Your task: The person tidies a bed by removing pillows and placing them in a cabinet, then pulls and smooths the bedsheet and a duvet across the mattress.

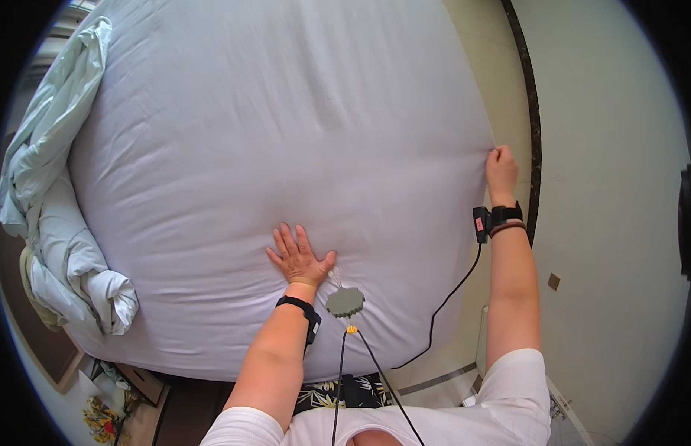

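A pale lilac fitted sheet (234, 156) covers the bed's mattress, with creases running across it. My left hand (297, 260) lies flat on the sheet near the bed's near side, fingers spread and holding nothing. At the right edge of the bed, my right hand (501, 167) is closed on the sheet's edge and draws the fabric out to a point. Folds fan from that grip across the mattress. How much fabric is inside the fist is hidden.
A crumpled pale green quilt (70, 238) lies along the bed's left edge. Flowers (104, 424) stand at the lower left. A grey-green pendant (345, 302) hangs from my neck on a black cord. A black cable (435, 320) runs from my right wrist. Tiled floor (605, 223) lies to the right.
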Available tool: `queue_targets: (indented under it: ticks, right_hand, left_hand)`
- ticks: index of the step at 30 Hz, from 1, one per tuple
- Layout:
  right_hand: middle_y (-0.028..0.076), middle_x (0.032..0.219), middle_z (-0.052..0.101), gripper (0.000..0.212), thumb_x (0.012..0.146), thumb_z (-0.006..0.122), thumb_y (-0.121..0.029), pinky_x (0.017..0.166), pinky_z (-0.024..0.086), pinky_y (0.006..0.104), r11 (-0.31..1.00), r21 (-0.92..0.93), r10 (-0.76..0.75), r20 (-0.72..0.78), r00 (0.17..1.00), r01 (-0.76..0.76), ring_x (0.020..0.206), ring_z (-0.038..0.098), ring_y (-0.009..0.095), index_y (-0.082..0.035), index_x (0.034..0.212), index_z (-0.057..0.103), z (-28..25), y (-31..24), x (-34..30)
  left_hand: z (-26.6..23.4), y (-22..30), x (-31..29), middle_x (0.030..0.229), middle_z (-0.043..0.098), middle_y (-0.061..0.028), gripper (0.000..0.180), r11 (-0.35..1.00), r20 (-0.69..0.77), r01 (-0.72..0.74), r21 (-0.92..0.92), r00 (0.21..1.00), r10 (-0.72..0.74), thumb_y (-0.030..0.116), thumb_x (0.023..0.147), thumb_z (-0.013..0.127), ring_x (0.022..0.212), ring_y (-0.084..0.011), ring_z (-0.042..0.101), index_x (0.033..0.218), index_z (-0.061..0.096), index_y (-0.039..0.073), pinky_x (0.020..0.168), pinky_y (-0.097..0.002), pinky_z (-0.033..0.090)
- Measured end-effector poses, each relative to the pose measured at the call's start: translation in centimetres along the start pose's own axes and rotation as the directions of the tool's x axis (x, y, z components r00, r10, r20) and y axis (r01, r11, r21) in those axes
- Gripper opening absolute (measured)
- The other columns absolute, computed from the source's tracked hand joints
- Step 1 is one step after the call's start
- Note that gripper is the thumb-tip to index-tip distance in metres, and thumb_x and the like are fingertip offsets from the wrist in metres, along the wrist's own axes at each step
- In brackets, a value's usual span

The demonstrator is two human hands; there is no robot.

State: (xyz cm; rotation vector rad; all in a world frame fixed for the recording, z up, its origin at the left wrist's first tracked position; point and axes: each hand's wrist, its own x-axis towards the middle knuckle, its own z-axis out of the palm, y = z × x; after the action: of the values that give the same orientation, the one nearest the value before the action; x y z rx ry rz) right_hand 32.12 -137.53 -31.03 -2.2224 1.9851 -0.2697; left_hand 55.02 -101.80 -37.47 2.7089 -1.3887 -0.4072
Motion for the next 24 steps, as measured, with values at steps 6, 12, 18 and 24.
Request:
queue_targets:
  ticks: [6,12,18,24]
  right_hand:
    - [0.018,0.103,0.051,0.034,0.077,0.05,-0.023,0.079,0.039,0.0404,0.986,-0.06,-0.163,-0.095,0.982,0.158,0.094,0.048,0.034,-0.002,0.103,0.048,0.7,-2.8,0.4]
    - [0.008,0.126,0.035,0.049,0.073,0.055,-0.029,0.091,0.026,0.0457,0.497,0.217,-0.868,0.107,0.485,0.84,0.118,0.029,0.024,-0.018,0.118,0.041,2.7,-22.4,-6.8]
    - [0.007,0.13,0.03,0.048,0.076,0.048,-0.04,0.091,0.026,0.0491,0.563,-0.035,-0.809,0.181,0.559,0.826,0.119,0.028,0.025,-0.02,0.119,0.041,6.9,-19.9,-3.5]
    - [0.017,0.134,0.018,0.063,0.081,0.038,-0.049,0.096,0.013,0.0516,0.951,-0.286,-0.078,0.132,0.988,0.113,0.124,0.014,0.032,-0.012,0.13,0.022,3.1,-9.3,-0.9]
  left_hand:
    - [0.5,0.5,-0.2,0.137,0.006,-0.0153,0.09,0.997,-0.058,-0.033,-0.065,0.998,0.029,0.064,0.064,0.04,0.126,-0.0324,0.001,0.131,0.012,0.012,0.094,-0.0558,-0.002]
    - [-0.2,0.1,0.0,0.136,0.008,-0.015,0.09,0.996,-0.102,-0.028,-0.09,0.995,0.019,0.058,0.062,0.048,0.125,-0.0332,0.004,0.131,0.013,0.012,0.094,-0.057,-0.001]
    - [-0.8,0.3,0.2,0.136,0.006,-0.0147,0.093,0.987,0.017,0.039,-0.154,0.999,-0.037,0.049,0.055,0.06,0.126,-0.0323,0.001,0.13,0.016,0.014,0.094,-0.0571,-0.002]
    - [0.0,-0.2,0.4,0.136,0.004,-0.0142,0.094,0.986,0.023,0.023,-0.166,1.0,-0.019,0.058,0.056,0.056,0.126,-0.0312,-0.002,0.13,0.018,0.014,0.094,-0.056,-0.001]
